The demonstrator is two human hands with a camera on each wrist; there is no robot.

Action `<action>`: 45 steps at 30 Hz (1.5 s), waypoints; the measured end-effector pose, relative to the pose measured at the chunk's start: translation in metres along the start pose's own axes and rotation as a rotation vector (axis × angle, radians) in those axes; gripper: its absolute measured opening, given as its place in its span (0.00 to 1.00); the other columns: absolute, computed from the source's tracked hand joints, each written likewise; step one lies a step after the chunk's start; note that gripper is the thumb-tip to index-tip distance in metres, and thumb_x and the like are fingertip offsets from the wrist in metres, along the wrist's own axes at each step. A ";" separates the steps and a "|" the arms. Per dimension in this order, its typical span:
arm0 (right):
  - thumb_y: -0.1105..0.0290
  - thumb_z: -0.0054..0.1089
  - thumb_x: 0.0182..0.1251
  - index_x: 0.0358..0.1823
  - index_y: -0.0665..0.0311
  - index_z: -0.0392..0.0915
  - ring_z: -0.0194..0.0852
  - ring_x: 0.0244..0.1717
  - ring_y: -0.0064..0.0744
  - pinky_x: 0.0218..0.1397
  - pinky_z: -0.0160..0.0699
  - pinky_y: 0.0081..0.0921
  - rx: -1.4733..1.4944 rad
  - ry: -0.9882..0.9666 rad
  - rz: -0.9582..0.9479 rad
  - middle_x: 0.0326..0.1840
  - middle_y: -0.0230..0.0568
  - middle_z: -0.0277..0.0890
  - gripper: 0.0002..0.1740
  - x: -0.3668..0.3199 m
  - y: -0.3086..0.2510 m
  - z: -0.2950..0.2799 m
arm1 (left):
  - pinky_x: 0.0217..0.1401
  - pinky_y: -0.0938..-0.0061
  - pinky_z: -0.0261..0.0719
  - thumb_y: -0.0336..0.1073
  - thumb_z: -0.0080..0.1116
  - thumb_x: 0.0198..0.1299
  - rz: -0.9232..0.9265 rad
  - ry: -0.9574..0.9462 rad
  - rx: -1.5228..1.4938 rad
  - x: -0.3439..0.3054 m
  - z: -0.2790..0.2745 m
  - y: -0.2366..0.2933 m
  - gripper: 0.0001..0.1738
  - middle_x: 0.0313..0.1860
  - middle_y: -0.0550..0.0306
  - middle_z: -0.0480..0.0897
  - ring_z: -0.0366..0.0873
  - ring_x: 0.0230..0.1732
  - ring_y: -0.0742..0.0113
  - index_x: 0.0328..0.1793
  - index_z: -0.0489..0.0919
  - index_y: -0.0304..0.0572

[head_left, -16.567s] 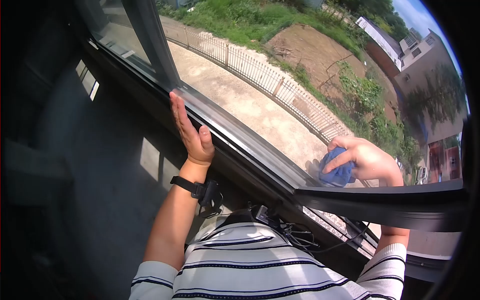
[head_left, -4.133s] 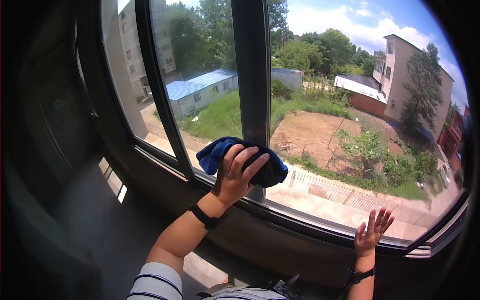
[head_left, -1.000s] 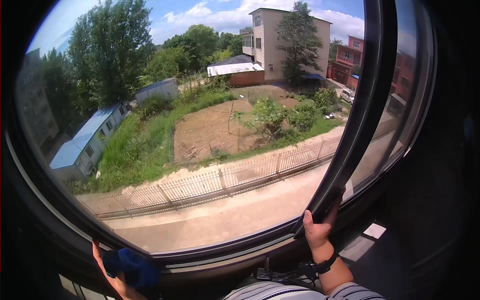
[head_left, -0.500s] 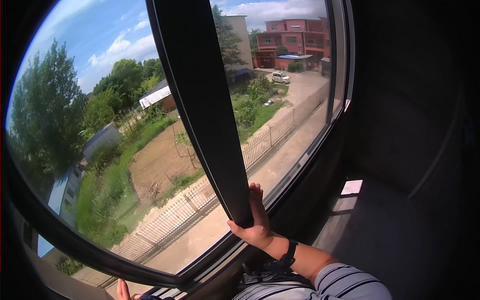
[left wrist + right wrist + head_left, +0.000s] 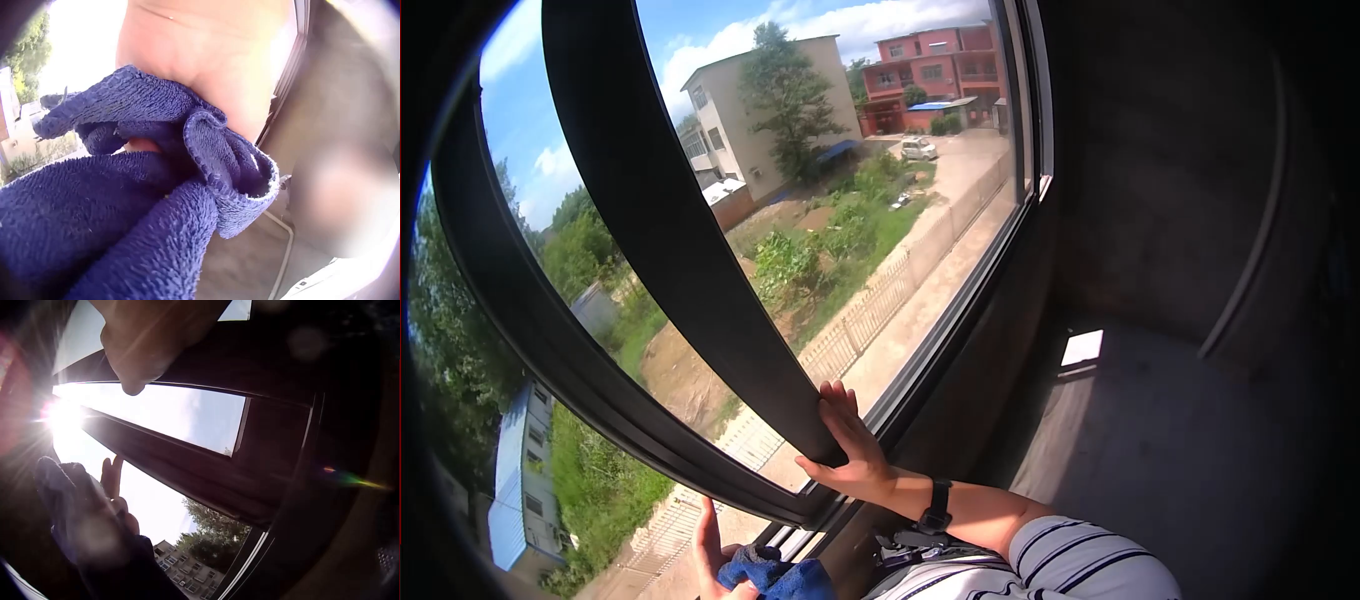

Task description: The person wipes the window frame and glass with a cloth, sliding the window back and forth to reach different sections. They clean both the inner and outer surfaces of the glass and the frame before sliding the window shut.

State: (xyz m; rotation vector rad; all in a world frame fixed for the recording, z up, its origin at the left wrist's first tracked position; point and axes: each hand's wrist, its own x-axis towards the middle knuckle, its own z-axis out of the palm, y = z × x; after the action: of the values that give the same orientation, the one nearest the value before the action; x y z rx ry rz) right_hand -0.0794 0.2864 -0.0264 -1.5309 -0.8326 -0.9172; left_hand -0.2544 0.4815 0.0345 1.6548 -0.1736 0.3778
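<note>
My left hand point(image 5: 712, 560) holds a bunched blue terry cloth point(image 5: 772, 575) at the bottom of the head view. One finger points up beside the foot of the curved left window upright point(image 5: 590, 370). In the left wrist view the folded cloth point(image 5: 125, 212) hangs below the palm. My right hand point(image 5: 855, 450) lies against the foot of the wide black window upright point(image 5: 670, 270), fingers straight along one side and thumb on the other. The right wrist view has the right hand point(image 5: 156, 344) at its top and the cloth point(image 5: 81, 525) at lower left, against strong sun glare.
The lower window track point(image 5: 960, 340) runs up to the right along a dark wall. Glass point(image 5: 900, 230) fills the right section. Outside stand a fence, plants and buildings. Sunlit patches point(image 5: 1083, 347) mark the floor at right.
The cloth passed from right hand to left. Over the last second the view turns right, and the wide upright with my right hand comes closer to the left upright, narrowing the gap between them.
</note>
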 end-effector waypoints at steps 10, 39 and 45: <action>0.65 0.60 0.64 0.73 0.71 0.56 0.37 0.80 0.62 0.80 0.34 0.48 0.111 -0.095 -0.015 0.79 0.63 0.45 0.38 -0.004 -0.007 -0.011 | 0.48 0.71 0.79 0.38 0.78 0.40 -0.119 -0.371 -0.291 0.070 0.021 0.014 0.61 0.82 0.39 0.42 0.81 0.47 0.64 0.78 0.51 0.37; 0.74 0.57 0.64 0.75 0.64 0.56 0.40 0.81 0.49 0.81 0.40 0.43 0.189 -0.309 0.022 0.81 0.52 0.44 0.37 0.001 -0.018 -0.035 | 0.42 0.62 0.82 0.28 0.63 0.58 0.660 -0.635 0.672 0.230 0.084 -0.041 0.44 0.39 0.46 0.81 0.81 0.37 0.52 0.80 0.54 0.52; 0.71 0.58 0.64 0.76 0.65 0.53 0.39 0.81 0.50 0.81 0.40 0.42 0.196 -0.392 0.006 0.81 0.55 0.43 0.39 0.008 -0.023 -0.043 | 0.29 0.58 0.75 0.21 0.65 0.35 1.047 -0.468 0.612 0.250 0.104 -0.048 0.48 0.27 0.48 0.75 0.75 0.27 0.46 0.72 0.67 0.39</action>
State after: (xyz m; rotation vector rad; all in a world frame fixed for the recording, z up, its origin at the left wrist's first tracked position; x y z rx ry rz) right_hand -0.1010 0.2476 -0.0052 -1.5593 -1.1600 -0.5166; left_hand 0.0100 0.4121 0.0673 2.1266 -1.4201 0.8756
